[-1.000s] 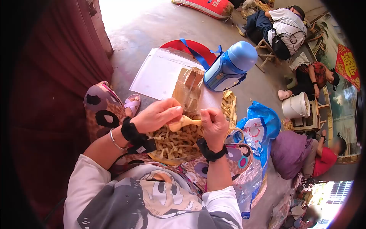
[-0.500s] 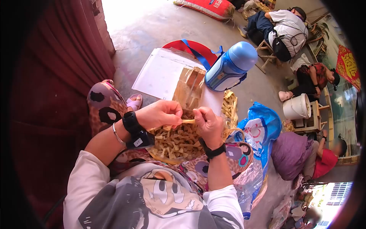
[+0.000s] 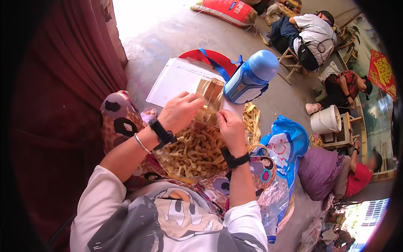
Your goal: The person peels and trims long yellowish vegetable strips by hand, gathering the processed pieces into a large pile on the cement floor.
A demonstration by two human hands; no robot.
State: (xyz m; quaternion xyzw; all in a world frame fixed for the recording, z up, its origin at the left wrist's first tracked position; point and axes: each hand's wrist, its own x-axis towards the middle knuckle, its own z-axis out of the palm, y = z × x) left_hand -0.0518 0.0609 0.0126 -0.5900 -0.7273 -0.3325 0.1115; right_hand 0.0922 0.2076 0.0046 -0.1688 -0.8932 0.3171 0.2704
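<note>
A red sack point(image 3: 226, 10) with a blue patch lies on the floor at the top centre of the frame. A clear plastic bag point(image 3: 191, 151) full of tan wooden pieces sits at the centre, on the person's lap. A blue printed plastic bag point(image 3: 283, 147) with white and red patches lies right of centre. A red diamond-shaped sign point(image 3: 382, 73) with gold markings hangs at the upper right edge.

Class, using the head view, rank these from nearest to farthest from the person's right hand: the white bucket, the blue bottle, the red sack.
1. Blue bottle: just above the right hand.
2. White bucket: off to the right.
3. Red sack: far away at the top edge.
</note>
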